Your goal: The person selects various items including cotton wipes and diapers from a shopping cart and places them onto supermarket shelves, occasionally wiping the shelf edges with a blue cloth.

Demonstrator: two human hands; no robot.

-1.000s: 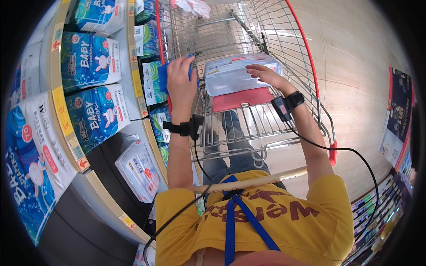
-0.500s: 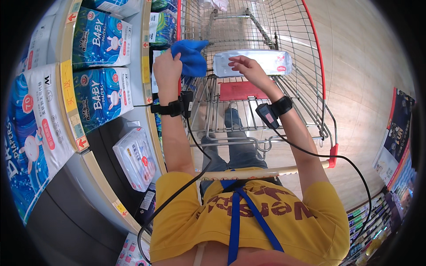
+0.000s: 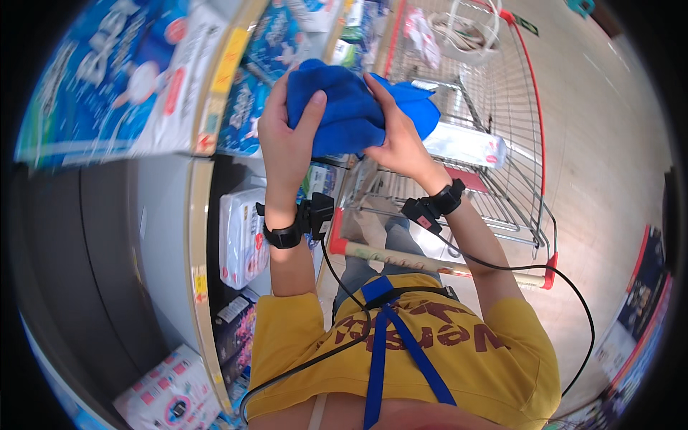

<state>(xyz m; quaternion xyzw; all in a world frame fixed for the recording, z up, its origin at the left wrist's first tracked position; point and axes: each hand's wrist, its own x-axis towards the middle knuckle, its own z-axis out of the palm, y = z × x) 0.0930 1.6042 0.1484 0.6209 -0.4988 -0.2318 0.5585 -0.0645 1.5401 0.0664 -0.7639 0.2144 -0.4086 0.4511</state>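
Observation:
A blue cloth (image 3: 337, 107) is bunched up between my two hands, in front of the shelf and beside the cart. My left hand (image 3: 285, 136) grips its left side, with the thumb lying across the front. Around its right edge my right hand (image 3: 403, 143) is closed, thumb below and fingers above. A loose part of the cloth hangs out past the right hand, over the cart. Behind my right hand, a white flat package (image 3: 469, 145) lies in the shopping cart (image 3: 542, 143).
Packs of diapers (image 3: 136, 86) fill the shelf on the left. Lower down sit a white wrapped pack (image 3: 242, 240) and a pink-and-white pack (image 3: 172, 394). The cart's handle (image 3: 444, 266) crosses before my waist. A white basket (image 3: 469, 43) is at the cart's far end. Cables run from both wrists.
My right hand has come left from over the white package and taken hold of the cloth, now spread between both hands. The view has turned toward the shelf.

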